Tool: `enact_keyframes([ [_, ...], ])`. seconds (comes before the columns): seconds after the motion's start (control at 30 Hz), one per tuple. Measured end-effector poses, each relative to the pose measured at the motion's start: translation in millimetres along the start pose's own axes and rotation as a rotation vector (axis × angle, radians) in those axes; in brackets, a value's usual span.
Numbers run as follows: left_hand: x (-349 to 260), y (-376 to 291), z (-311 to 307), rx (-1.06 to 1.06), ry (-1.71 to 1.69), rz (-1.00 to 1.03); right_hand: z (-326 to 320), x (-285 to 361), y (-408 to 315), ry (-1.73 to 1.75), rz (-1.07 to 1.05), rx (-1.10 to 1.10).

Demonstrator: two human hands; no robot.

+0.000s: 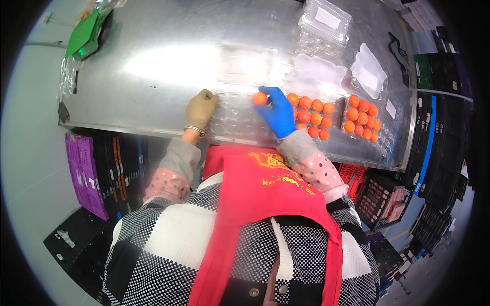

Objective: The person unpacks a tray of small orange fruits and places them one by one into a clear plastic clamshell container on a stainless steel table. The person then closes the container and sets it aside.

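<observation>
My right hand point(276, 113), in a blue glove, holds a round orange fruit point(260, 98) between thumb and fingers. The fruit is over the upper right part of a clear plastic clamshell tray point(237, 120) with round wells. This tray lies before me with its lid point(248, 64) folded back. In a tan glove, my left hand point(201, 109) has its fingers curled at the tray's left edge. Just right of my blue glove, a second tray holds rows of orange fruits point(316, 119), partly covered by that hand. Its lid point(317, 75) also lies back.
Farther right sits another filled pack of orange fruits point(362, 119). Clear clamshells point(325, 23) with a white label lie at the back of the metal table point(160, 23). A green device point(85, 36) stands at the far left. Stacked crates point(86, 172) flank the table.
</observation>
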State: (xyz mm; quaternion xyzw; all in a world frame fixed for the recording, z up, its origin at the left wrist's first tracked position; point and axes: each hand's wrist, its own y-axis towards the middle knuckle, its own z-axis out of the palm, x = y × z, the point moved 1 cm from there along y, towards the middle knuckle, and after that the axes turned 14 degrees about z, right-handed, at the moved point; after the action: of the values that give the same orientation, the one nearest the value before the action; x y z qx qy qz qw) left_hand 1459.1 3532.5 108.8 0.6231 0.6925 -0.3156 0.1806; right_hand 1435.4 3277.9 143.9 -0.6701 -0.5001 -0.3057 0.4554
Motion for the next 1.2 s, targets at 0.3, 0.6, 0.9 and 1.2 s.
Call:
enact_keyframes([
  [0.3,4.0,3.2,5.1,0.0,-0.036,-0.011,26.7,-2.0,18.9,-0.55,-0.306,-0.164],
  [0.6,26.0,11.8,8.5,0.021,-0.296,0.0,-22.2,-2.4,-11.2,-0.367,-0.279,-0.236],
  [0.9,-36.1,-0.8,-31.7,-0.129,-0.486,0.143,-106.4,-45.4,-59.2,-0.435,0.079,-0.37],
  [1.2,-128.7,-37.0,-5.8,0.125,-0.717,0.248,-103.1,-60.5,-37.6,-0.566,0.077,-0.264],
])
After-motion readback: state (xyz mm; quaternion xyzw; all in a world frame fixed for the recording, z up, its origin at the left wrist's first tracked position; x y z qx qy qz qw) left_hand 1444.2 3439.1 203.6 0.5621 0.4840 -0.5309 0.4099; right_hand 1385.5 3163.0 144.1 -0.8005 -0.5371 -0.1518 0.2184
